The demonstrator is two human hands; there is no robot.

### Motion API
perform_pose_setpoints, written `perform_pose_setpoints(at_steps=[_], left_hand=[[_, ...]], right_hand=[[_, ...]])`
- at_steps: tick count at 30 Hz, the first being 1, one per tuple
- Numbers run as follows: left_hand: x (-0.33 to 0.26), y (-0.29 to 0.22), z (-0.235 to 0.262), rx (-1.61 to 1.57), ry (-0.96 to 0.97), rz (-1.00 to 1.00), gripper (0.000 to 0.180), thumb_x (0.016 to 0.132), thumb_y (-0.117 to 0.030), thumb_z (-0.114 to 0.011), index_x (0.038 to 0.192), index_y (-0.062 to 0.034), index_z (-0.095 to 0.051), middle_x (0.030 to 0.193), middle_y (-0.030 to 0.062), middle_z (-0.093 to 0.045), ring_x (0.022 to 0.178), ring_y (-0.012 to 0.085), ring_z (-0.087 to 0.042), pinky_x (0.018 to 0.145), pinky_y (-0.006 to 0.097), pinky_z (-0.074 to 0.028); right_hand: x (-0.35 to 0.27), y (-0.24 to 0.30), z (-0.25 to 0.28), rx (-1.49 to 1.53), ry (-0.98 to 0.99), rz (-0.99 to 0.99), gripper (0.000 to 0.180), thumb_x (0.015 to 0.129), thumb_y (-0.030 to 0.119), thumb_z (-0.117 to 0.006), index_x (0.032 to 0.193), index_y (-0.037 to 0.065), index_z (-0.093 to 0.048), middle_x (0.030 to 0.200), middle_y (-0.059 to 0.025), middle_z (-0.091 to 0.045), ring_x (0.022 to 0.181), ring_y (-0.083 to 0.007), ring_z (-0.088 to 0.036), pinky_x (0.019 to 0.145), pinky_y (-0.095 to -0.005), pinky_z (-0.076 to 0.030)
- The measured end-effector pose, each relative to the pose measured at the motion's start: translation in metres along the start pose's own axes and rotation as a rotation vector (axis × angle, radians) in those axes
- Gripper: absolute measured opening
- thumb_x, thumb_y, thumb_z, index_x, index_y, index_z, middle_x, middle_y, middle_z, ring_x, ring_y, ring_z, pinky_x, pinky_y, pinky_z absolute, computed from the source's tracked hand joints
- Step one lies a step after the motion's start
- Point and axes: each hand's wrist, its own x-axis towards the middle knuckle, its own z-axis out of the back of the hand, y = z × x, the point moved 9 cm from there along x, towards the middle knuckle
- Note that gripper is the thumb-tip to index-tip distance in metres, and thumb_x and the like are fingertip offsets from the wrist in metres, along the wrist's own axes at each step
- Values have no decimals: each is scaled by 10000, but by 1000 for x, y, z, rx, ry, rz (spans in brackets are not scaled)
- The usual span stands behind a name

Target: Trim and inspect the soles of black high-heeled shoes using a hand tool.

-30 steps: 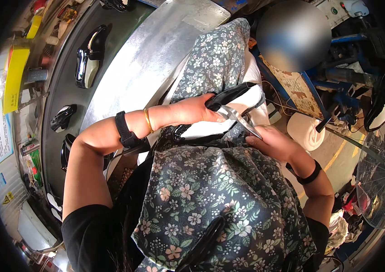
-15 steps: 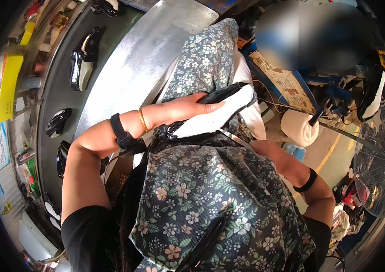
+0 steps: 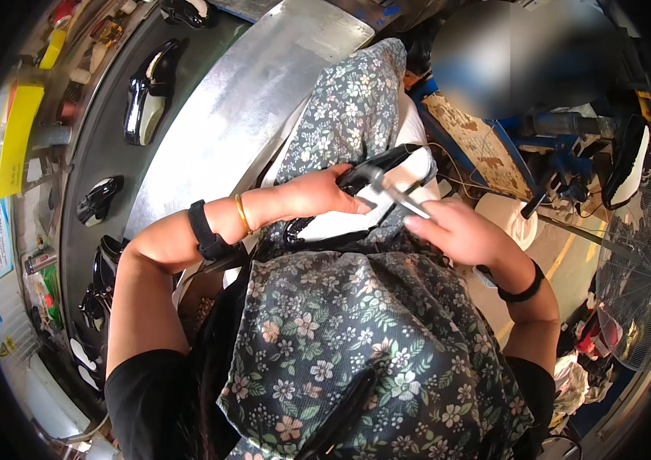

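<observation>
Across my lap lies a black shoe (image 3: pixel 334 225) with its white underside turned up and its toe pointing away to the right. My left hand (image 3: pixel 324 192) is closed round its side, the thumb pressing on the white bottom. A small metal hammer (image 3: pixel 406 201) is gripped in my right hand (image 3: pixel 457 232). Its head is over the middle of the shoe, close to my left fingers and blurred; whether it touches the shoe I cannot tell. A dark floral apron (image 3: pixel 371 322) covers my lap beneath the shoe.
On my left a dark conveyor belt (image 3: pixel 199 57) carries several black-and-white shoes (image 3: pixel 146 96), beside a shiny metal plate (image 3: pixel 218 115). To the right are a blue-framed machine (image 3: pixel 505 149), a white roll (image 3: pixel 505 218), another shoe (image 3: pixel 627 165) and a fan (image 3: pixel 640 272).
My right hand has risen and moved up and left, bringing the hammer over the shoe. The left hand keeps its hold. The belt's shoes have shifted slightly.
</observation>
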Motion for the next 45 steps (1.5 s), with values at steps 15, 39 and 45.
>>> perform_pose_setpoints(at_steps=[15, 39, 45], left_hand=[[-35, 8, 25, -264, -154, -305, 903, 765, -201, -835, 1448, 71, -311, 1287, 142, -578, 1172, 180, -540, 1016, 315, -432], [-123, 50, 123, 1069, -1047, 131, 1138, 634, -238, -859, 1551, -155, -191, 1497, 379, -196, 1362, 531, -273, 1132, 517, -271], [-84, 42, 122, 1134, -871, 104, 877, 728, -342, -772, 1480, -123, -376, 1484, 403, -169, 1353, 551, -268, 1106, 506, -315]], right_hand=[[30, 5, 17, 215, -42, 26, 305, 1008, 288, -535, 865, 18, -534, 689, -50, -585, 593, -104, -535, 552, -280, -456], [-60, -59, 268, 189, -1084, 293, 187, 918, 166, -652, 1028, 18, -680, 897, -45, -712, 848, -120, -654, 775, -285, -517], [-311, -159, 341, -442, -1734, -704, 868, 673, 532, -795, 1366, 104, -493, 1344, -170, -514, 1237, -377, -503, 972, -462, -452]])
